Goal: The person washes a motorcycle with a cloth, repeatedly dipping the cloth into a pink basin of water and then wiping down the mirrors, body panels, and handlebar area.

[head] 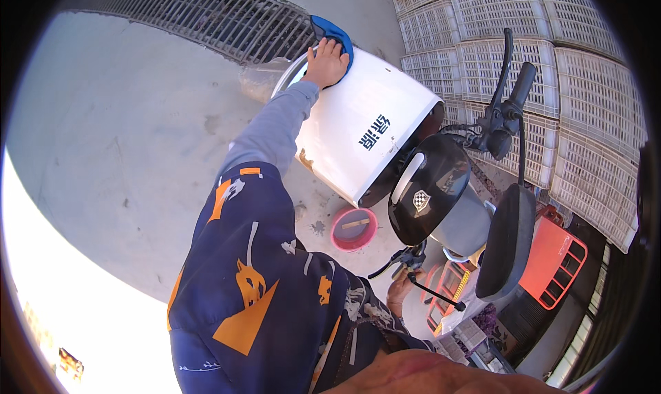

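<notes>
My left hand (329,63) presses a blue cloth (338,31) against the far edge of a white vehicle panel (356,110), fingers spread over it. The panel bears dark writing and has chipped brown patches. Behind it sits a glossy black cowl (431,187) with a checkered shield badge. Low in the view, my right hand (400,289) grips the near handlebar (412,259), beside its lever; part of the hand is hidden. The far handlebar (519,86) sticks out at the upper right.
A pink basin (355,229) holding greyish liquid and a light strip stands on the concrete floor (129,120). White plastic crates (506,68) are stacked at the upper right. A metal floor grating (206,14) runs along the top. An orange-red frame (555,259) lies beyond the vehicle.
</notes>
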Available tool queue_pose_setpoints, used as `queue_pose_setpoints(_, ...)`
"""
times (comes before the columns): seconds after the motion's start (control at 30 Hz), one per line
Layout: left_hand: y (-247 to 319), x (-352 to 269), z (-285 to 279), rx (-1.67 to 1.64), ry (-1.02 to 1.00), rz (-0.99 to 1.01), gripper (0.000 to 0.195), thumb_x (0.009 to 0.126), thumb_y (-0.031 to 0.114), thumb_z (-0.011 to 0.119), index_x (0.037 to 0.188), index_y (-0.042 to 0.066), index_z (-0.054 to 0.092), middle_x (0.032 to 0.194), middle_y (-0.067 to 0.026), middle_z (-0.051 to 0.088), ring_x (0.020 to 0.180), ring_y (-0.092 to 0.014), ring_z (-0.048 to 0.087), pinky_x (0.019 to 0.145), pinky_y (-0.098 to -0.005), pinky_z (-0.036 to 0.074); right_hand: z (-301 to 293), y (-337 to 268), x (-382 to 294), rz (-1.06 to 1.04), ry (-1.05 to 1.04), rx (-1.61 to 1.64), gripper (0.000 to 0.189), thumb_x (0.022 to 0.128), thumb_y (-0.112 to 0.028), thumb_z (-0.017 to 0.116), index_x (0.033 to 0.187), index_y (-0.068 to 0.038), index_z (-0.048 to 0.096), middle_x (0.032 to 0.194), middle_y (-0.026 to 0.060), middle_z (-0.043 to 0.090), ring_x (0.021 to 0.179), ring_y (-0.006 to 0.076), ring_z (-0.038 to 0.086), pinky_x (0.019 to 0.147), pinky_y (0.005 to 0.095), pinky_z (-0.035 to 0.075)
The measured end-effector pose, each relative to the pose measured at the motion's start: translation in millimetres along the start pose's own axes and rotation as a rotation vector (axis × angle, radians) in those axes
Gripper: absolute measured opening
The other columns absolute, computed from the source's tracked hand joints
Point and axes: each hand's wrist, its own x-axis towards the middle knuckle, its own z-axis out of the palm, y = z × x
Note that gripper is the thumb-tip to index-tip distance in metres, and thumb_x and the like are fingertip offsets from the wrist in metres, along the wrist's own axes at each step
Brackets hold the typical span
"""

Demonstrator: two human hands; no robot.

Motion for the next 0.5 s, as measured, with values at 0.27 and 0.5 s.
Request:
queue_pose_setpoints(0.27, 17.3, -271.1, -36.3, -0.33, 0.102, 0.312, 0.051, 0.09, 0.018, 0.054, 0.137, 0.0, 0.045, 0.145, -0.0225, 0.038, 0.139, -0.042, 0.032, 0.116, -0.0523, 0.024, 0.1, 7.3, 4.0, -0.096, -0.031, 0.126, 0.038, 0.103, -0.037, 0.05, 0.101, -0.001, 0.037, 0.097, 0.009, 0.042, 0.091, 0.0193, 0.047, 0.083, 0.0356, 0.04)
queue_pose_setpoints(0.5, 117.8, -236.8, -73.0, -0.361, 0.347, 0.653, 0.039, 0.071, 0.017, 0.071, 0.108, 0.01, 0.059, 0.132, -0.0158, 0.044, 0.13, -0.037, 0.039, 0.11, -0.055, 0.026, 0.5, 5.8, 8.4, -0.169, -0.083, 0.216, 0.034, 0.104, -0.032, 0.049, 0.102, 0.0, 0.037, 0.1, 0.0127, 0.052, 0.094, 0.0212, 0.058, 0.085, 0.0343, 0.046)
